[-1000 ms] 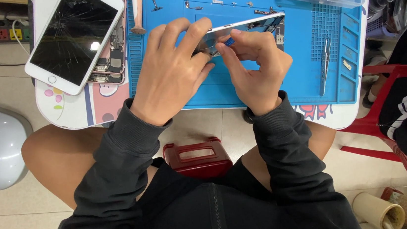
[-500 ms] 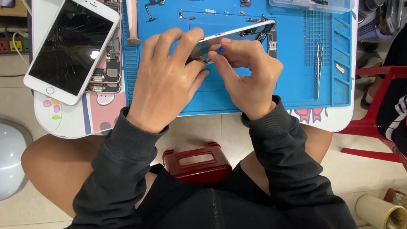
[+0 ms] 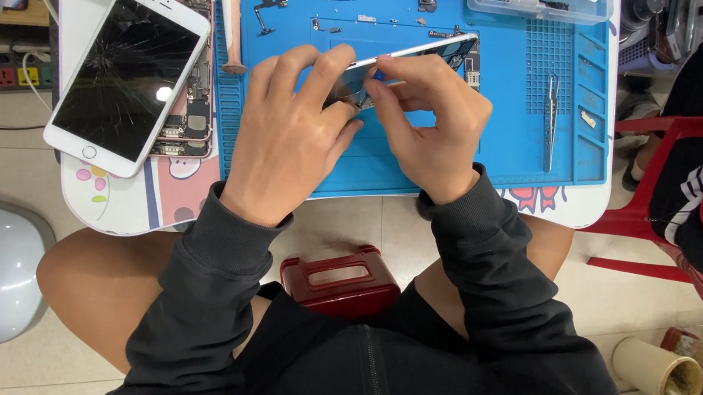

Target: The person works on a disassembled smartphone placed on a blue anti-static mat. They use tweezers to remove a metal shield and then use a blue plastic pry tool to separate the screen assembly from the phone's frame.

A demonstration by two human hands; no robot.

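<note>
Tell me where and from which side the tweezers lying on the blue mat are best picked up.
Probably at the middle of the tweezers, pinched across their narrow width from above. They lie flat and lengthwise on the blue mat, right of the right hand, with bare mat on both long sides. The tips are too thin to grip securely.

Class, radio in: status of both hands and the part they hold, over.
Left hand and right hand both gripping thin phone panel over blue mat. Cracked phone lies apart, left. Nothing blocking.

Glossy glass, matt rubber
My blue mat (image 3: pixel 416 153) looks soft and matt; the cracked phone's (image 3: pixel 127 80) glass shines; tweezers (image 3: pixel 550 118) gleam metal.
</note>
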